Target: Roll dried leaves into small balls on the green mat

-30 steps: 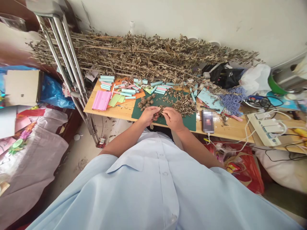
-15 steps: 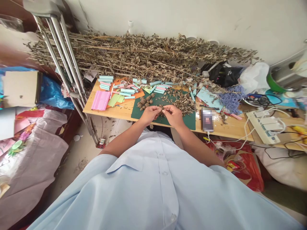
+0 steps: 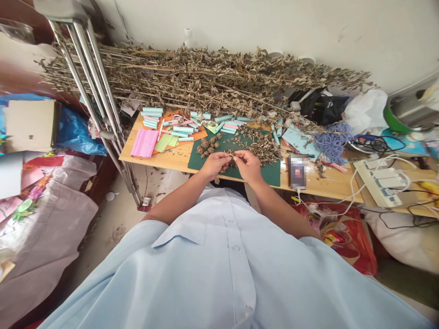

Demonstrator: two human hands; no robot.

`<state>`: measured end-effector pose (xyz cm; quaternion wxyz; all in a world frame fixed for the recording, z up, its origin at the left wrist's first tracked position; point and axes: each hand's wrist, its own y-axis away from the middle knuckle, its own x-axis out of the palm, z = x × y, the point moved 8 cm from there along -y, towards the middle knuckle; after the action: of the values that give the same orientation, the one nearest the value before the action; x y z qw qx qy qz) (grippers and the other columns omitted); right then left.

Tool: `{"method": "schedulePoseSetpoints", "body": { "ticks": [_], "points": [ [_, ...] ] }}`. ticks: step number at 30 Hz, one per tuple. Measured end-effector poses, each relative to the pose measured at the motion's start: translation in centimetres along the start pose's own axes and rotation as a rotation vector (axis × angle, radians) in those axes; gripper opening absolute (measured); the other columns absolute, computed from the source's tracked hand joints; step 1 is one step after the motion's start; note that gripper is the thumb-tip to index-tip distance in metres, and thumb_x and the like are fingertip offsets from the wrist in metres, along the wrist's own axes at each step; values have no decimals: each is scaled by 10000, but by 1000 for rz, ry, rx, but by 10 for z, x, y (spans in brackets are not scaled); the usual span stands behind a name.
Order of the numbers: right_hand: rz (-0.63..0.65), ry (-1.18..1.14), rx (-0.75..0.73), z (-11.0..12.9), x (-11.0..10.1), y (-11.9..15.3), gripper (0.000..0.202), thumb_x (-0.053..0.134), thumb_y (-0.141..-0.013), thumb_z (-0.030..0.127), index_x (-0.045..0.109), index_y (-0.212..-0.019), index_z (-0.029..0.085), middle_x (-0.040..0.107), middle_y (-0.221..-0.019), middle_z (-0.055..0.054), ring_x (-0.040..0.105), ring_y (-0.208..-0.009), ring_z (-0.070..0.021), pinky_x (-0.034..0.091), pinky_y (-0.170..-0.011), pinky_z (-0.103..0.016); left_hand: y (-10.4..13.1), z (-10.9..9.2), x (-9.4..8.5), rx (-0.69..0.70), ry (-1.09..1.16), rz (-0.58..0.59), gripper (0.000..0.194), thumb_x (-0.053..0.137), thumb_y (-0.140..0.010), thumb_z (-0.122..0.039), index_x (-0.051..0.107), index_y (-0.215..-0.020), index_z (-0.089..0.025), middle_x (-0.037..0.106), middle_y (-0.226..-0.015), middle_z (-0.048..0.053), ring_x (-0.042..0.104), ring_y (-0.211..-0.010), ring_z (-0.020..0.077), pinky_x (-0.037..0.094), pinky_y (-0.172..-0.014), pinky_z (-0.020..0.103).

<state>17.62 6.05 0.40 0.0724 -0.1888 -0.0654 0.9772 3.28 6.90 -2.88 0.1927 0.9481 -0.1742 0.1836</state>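
In the head view, both hands, left [image 3: 216,165] and right [image 3: 249,166], meet near the centre of the frame, fingertips pinched narrow around a small scrap of dry, brown leaf matter [image 3: 232,158]. A light, even pinch should suit it, with wrists low over the flat, dark green mat [image 3: 272,178] so crumbs land there, not on the pale wooden worktop [image 3: 327,187]. The scrap looks crumpled and brittle, its outline partly hidden by fingers. Loose, curled grey-brown leaves [image 3: 265,151] lie right of centre; rough, round brown balls [image 3: 207,146] cluster left of centre.
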Motion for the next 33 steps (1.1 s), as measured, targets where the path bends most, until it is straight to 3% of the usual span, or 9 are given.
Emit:
{"method": "schedulePoseSetpoints", "body": {
  "ticks": [5, 13, 18, 24, 28, 33],
  "points": [
    [50, -52, 40, -2, 2, 0, 281, 659, -847, 431, 713, -1028, 224, 748, -954, -55, 674, -830, -201, 562, -801, -375, -1, -2, 3, 16, -5, 24, 299, 768, -775, -355, 546, -740, -159, 490, -584, -43, 441, -467, 53, 271, -440, 195],
    [97, -167, 129, -8, 8, -3, 364, 720, -775, 436, 672, -1066, 223, 709, -844, -22, 640, -738, -176, 563, -718, -351, 1, 0, 6, -32, 6, 56, 282, 756, -773, -326, 529, -729, -164, 497, -589, -37, 439, -457, 55, 254, -432, 196],
    [43, -146, 158, -13, 2, -8, 354, 700, -781, 438, 668, -1062, 226, 694, -825, -18, 620, -699, -169, 551, -678, -342, 0, 3, 4, -71, 3, 95, 295, 780, -756, -335, 546, -734, -157, 510, -578, -28, 423, -442, 53, 233, -432, 197],
    [-33, 4, 83, -15, -10, -17, 286, 670, -810, 410, 705, -1017, 215, 747, -962, -65, 682, -863, -213, 561, -855, -410, 1, 1, 3, -102, 56, 59, 335, 818, -729, -335, 534, -718, -157, 504, -589, -27, 433, -439, 56, 212, -423, 202],
    [17, 28, 43, -7, -4, -16, 271, 656, -840, 430, 719, -1008, 226, 765, -995, -69, 698, -889, -224, 558, -872, -421, 1, 0, 3, -117, 77, 54, 351, 827, -717, -342, 526, -711, -162, 509, -592, -28, 438, -440, 56, 229, -426, 202],
    [116, -71, 76, -3, 11, -13, 372, 719, -778, 462, 688, -1047, 207, 761, -912, -59, 701, -841, -210, 565, -830, -395, 0, 0, 3, -128, 56, 61, 295, 807, -708, -309, 554, -705, -157, 515, -569, -21, 432, -427, 60, 211, -420, 206]
  ]
}}
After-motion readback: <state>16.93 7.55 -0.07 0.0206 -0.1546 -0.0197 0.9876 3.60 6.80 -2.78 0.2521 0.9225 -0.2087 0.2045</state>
